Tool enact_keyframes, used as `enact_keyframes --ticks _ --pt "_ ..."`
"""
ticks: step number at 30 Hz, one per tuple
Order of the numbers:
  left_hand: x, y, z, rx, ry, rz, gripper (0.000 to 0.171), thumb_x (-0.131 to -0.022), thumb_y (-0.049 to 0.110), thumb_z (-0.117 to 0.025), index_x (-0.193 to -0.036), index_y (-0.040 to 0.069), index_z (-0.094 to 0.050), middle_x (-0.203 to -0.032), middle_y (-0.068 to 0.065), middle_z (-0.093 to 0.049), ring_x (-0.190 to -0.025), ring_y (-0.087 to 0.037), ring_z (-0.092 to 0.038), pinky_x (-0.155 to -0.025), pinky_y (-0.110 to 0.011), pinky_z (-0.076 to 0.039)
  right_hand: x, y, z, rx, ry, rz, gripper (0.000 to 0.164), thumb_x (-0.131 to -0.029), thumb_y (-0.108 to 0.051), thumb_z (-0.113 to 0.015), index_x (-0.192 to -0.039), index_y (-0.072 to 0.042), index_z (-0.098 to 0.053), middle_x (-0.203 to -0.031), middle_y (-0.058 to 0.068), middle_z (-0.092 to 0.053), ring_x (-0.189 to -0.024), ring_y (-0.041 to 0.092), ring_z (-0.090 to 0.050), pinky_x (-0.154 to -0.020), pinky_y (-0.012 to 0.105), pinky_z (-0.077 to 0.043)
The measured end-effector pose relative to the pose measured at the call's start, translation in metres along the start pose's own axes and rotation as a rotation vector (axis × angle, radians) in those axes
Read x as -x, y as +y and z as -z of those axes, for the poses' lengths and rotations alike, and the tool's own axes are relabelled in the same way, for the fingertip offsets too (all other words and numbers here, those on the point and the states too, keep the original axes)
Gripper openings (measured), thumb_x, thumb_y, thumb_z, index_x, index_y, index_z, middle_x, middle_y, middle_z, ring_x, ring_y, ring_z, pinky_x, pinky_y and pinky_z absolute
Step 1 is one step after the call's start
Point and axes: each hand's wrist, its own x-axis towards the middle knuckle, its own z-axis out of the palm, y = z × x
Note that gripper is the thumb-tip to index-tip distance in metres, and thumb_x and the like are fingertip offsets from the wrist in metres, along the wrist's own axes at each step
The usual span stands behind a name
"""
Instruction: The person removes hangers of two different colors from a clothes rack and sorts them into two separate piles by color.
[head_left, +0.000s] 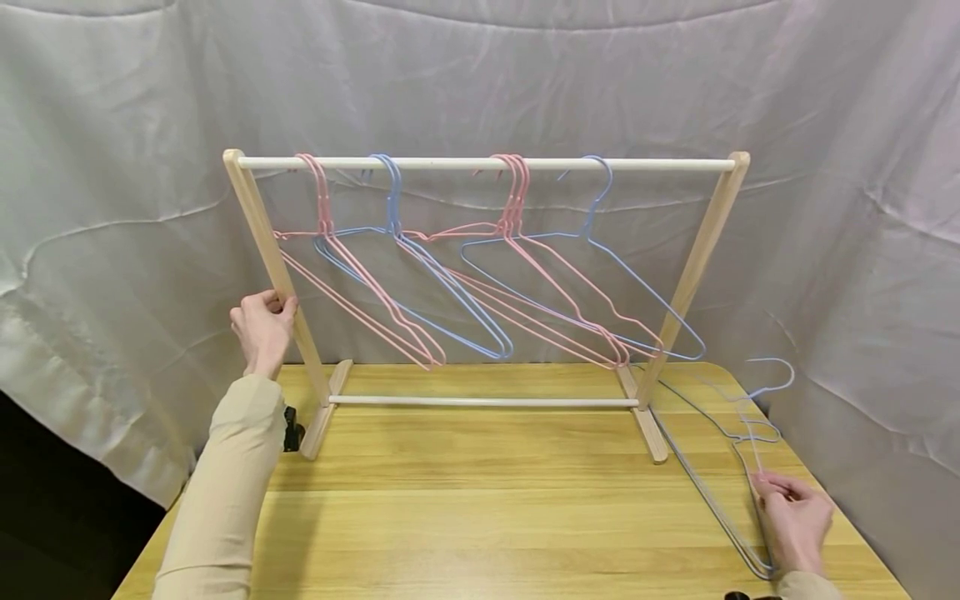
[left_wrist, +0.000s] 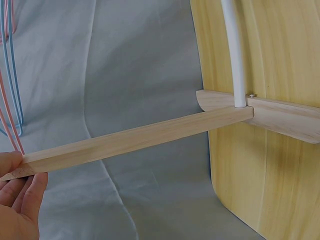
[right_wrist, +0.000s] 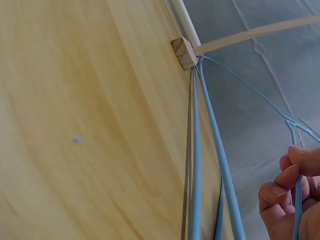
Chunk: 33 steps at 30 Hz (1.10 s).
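Observation:
My left hand (head_left: 264,329) grips the left post (head_left: 258,218) of a wooden rack, thumb on one side and fingers on the other, as the left wrist view also shows. At the right table edge my right hand (head_left: 797,512) pinches the wire of a blue hanger (right_wrist: 298,200). In the head view this hanger looks pale and blurred, its hook standing up beyond the hand. Beneath it, other blue hanger wire (head_left: 701,479) lies on the table by the rack's right foot (head_left: 649,435). Pink hangers (head_left: 517,196) and blue hangers (head_left: 393,196) hang from the white top rail (head_left: 450,163).
A white lower bar (head_left: 480,402) joins the rack's feet above the wooden table (head_left: 465,508). A single blue hanger (head_left: 600,200) hangs nearest the right post (head_left: 705,242). Grey cloth (head_left: 465,83) surrounds the table behind and at the sides.

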Motion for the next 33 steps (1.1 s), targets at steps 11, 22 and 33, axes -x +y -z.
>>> enact_keyframes --ticks 11,22,33 --pt "0.001 0.001 0.000 -0.001 -0.001 0.005 0.033 -0.100 0.024 -0.060 -0.117 -0.002 -0.072 -0.115 -0.024 -0.073 -0.102 -0.040 -0.069 -0.090 -0.046 -0.053 0.003 0.001 0.001 0.120 0.013 0.011 0.045 -0.088 -0.005 -0.069 -0.057 -0.038 -0.067 -0.052 -0.028 -0.058 -0.049 -0.010 -0.048 -0.048 0.009 -0.040" --pt "0.001 0.001 -0.001 0.005 0.005 0.012 0.032 -0.100 0.024 -0.060 -0.115 -0.002 -0.072 -0.116 -0.025 -0.073 -0.102 -0.039 -0.069 -0.090 -0.047 -0.053 -0.002 0.006 0.010 0.382 -0.016 -0.016 0.049 -0.089 -0.018 -0.068 -0.054 -0.050 -0.056 -0.052 -0.036 -0.048 -0.058 -0.012 -0.044 -0.058 0.012 -0.038" --pt "0.001 0.001 0.001 -0.007 0.004 0.004 0.033 -0.101 0.026 -0.060 -0.112 -0.002 -0.073 -0.114 -0.023 -0.074 -0.100 -0.038 -0.069 -0.087 -0.041 -0.050 -0.006 0.002 0.019 0.560 -0.093 -0.050 0.007 -0.085 -0.026 -0.076 -0.082 -0.028 -0.082 -0.056 -0.037 -0.049 -0.062 -0.011 -0.044 -0.061 0.016 -0.040"
